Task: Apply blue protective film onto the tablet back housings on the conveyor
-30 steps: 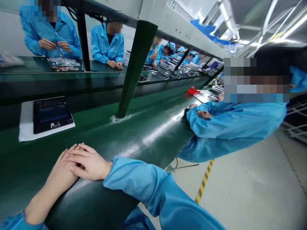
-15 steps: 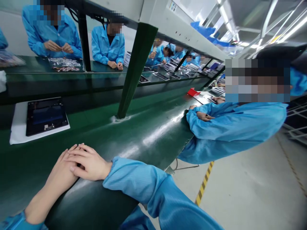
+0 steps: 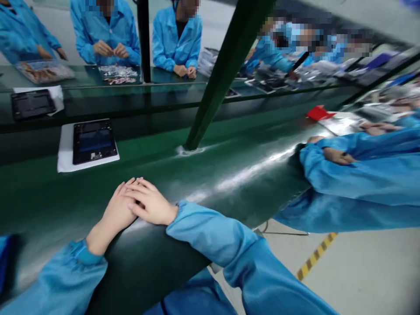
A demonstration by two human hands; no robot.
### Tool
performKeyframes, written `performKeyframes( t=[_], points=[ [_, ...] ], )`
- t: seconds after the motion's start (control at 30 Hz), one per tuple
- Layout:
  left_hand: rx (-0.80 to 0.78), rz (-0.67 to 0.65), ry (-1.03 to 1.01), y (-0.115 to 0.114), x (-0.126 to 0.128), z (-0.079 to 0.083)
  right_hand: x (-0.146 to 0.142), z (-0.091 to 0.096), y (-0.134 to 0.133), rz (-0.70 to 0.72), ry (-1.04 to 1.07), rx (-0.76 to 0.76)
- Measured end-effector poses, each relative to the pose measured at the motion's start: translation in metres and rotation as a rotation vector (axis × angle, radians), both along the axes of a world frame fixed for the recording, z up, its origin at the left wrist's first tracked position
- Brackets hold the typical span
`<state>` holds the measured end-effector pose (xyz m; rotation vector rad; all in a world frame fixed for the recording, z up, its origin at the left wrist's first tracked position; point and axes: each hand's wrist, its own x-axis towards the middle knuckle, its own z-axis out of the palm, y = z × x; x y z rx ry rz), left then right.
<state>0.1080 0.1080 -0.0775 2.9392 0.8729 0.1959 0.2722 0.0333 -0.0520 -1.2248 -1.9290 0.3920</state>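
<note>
My left hand point(image 3: 116, 209) lies palm down near the front edge of the green table point(image 3: 183, 188), its fingers stretched forward and partly covered. Across its back rests my right hand point(image 3: 154, 203), fingers extended and slightly apart. No object shows in either hand; what is under the palms is hidden. Beyond my hands, nearest the left one, a black tablet-like panel point(image 3: 95, 141) lies on a white sheet point(image 3: 65, 151). A second dark panel point(image 3: 33, 104) sits on white wrapping further back at the left.
A slanted green post point(image 3: 213, 92) rises from the table. At the right, a co-worker's folded arms point(image 3: 354, 166) rest on the edge, close to a red object point(image 3: 320, 113). Opposite, other people in blue work beside small parts point(image 3: 118, 74). A blue item point(image 3: 4, 258) shows at far left.
The view has swung left and down, so the table and my hands appear further right and higher. The second dark panel has come into view. My hands keep the same pose.
</note>
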Motion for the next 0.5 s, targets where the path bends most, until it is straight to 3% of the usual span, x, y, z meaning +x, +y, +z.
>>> performKeyframes(
  t=[0.07,0.17,0.3,0.4,0.5],
  points=[
    [-0.041,0.001,-0.008,-0.004,0.003,0.006,-0.001,0.003,-0.002,0.024,0.155,-0.063],
    [-0.055,0.022,-0.038,-0.008,0.004,0.013,-0.003,0.005,-0.004,0.003,0.56,-0.186],
    [-0.022,0.04,-0.06,-0.013,0.005,0.021,0.003,0.001,-0.003,-0.188,0.903,-0.238],
    [-0.029,0.039,-0.076,-0.015,0.005,0.024,0.008,0.005,-0.007,-0.315,1.279,-0.371],
    [-0.053,0.039,-0.088,-0.016,0.006,0.024,0.009,0.016,-0.017,-0.27,1.626,-0.505]
  ],
)
